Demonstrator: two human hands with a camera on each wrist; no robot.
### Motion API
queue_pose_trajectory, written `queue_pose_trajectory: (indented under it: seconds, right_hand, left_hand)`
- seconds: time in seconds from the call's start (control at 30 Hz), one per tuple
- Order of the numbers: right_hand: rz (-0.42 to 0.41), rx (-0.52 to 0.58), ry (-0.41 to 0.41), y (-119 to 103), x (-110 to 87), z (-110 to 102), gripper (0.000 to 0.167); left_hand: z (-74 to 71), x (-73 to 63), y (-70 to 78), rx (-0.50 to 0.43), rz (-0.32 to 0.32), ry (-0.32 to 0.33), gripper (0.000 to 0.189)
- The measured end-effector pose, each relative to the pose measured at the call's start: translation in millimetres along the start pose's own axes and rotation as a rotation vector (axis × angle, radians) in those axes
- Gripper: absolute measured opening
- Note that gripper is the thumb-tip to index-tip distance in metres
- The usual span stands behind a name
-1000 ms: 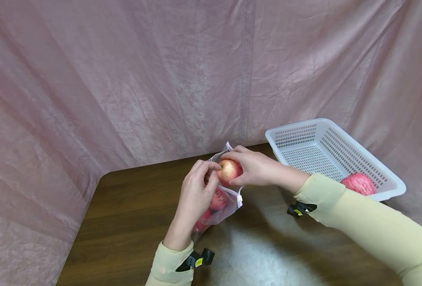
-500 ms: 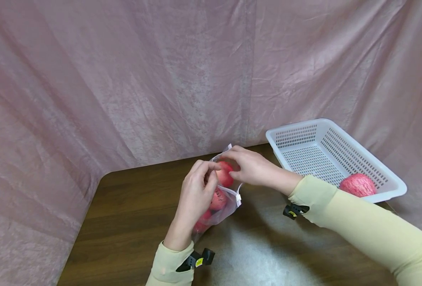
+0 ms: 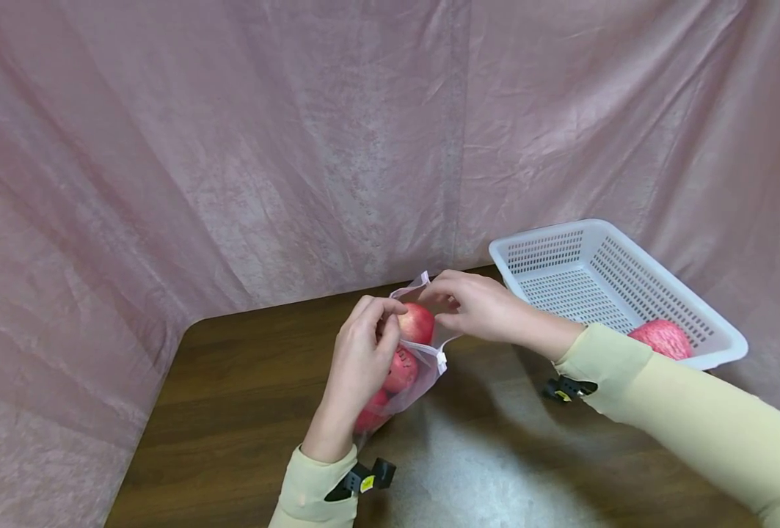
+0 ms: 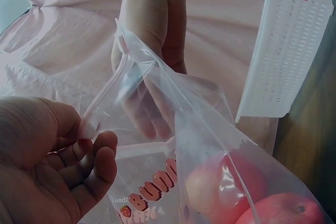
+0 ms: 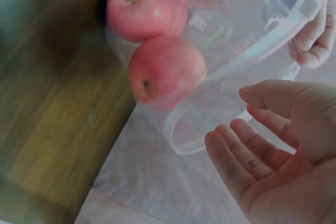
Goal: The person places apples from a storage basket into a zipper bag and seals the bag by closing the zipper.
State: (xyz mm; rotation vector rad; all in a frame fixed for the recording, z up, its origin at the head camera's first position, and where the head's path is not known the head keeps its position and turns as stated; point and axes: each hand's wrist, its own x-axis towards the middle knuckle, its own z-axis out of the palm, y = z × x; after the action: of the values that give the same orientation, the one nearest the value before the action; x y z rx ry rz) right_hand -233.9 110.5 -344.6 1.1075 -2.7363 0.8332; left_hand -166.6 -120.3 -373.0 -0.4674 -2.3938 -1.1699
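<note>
The left hand (image 3: 363,345) is pinching the bag (image 3: 408,367) rim on the bench (image 3: 231,396); the right hand (image 3: 478,308) (fingers loose, empty) has released its apple (image 3: 417,323) into the bag since a second ago.

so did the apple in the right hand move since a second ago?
Yes. The apple dropped from above the bag's mouth into the bag, toward the table; the right hand has let go of it.

Head view looking forward and down over the table (image 3: 244,381), both wrist views close, all sharing the clear bag (image 3: 423,367).
</note>
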Motion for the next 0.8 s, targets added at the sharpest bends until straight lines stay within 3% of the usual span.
queue_pose_trajectory:
  seconds: [0.53, 0.8]
  right_hand:
    - [0.004, -0.085, 0.067, 20, -24.7, -14, 0.033]
    - [0.027, -0.13, 0.061, 31, -41.0, -29, 0.036]
  left_hand:
    - [-0.6, -0.2, -0.6, -0.016, -0.008, -0.004, 0.019]
    - [-1.1, -0.6, 0.0, -0.012, -0.008, -0.004, 0.02]
